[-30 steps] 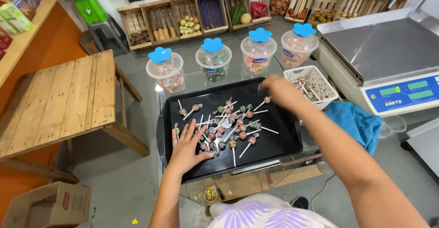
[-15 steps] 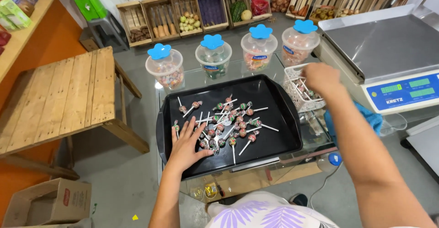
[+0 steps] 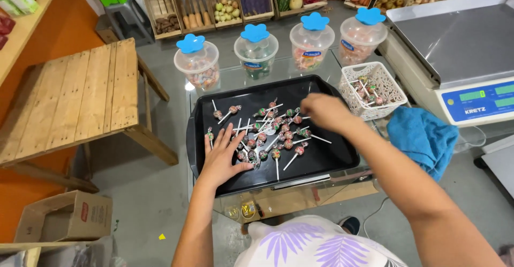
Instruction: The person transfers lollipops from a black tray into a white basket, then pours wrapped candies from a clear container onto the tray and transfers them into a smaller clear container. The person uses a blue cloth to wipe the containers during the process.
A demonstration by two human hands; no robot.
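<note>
A black tray (image 3: 332, 160) lies on a glass counter and holds several wrapped lollipops (image 3: 270, 130) in a loose heap. My left hand (image 3: 222, 157) rests flat on the tray's near left part, fingers spread, touching the edge of the heap. My right hand (image 3: 324, 111) hovers over the tray's right side with its fingers curled down toward the lollipops; I cannot see anything held in it. A small white basket (image 3: 393, 85) with a few lollipops stands just right of the tray.
Behind the tray stand several clear jars with blue lids (image 3: 256, 50). A weighing scale (image 3: 460, 58) and a blue cloth (image 3: 423, 138) are to the right. A wooden pallet table (image 3: 75, 101) is at left, a cardboard box (image 3: 69, 216) below it.
My right hand went from the heap to the white basket, then came back over the tray's right side. My left hand stayed flat on the tray.
</note>
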